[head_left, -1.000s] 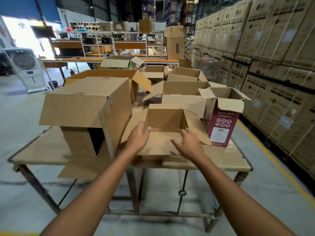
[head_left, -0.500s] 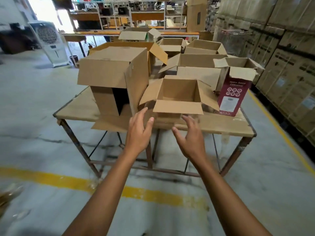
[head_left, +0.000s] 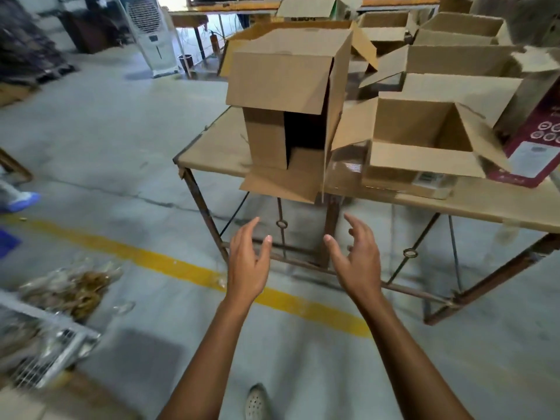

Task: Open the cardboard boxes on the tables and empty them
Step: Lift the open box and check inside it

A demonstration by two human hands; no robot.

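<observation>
A small open cardboard box [head_left: 421,128] stands near the front edge of the table [head_left: 212,147], flaps spread, nothing visible inside. Left of it a large box [head_left: 281,74] lies on its side with its dark opening facing me. A maroon printed box [head_left: 533,137] stands at the right. More open boxes [head_left: 454,62] fill the table behind. My left hand [head_left: 248,262] and my right hand [head_left: 356,256] hover in the air below and in front of the table edge, fingers loosely spread, holding nothing and touching no box.
A yellow floor line [head_left: 169,265] runs across the concrete in front of the table. A wire basket [head_left: 45,350] and plastic-wrapped packing [head_left: 69,286] lie at lower left. An air cooler [head_left: 148,31] stands at the back left. A person's blue shoe [head_left: 21,200] shows at the left edge.
Both hands have come off the small open box and drawn back from the table. The view has backed away and turned left, and the basket and packing have come into sight.
</observation>
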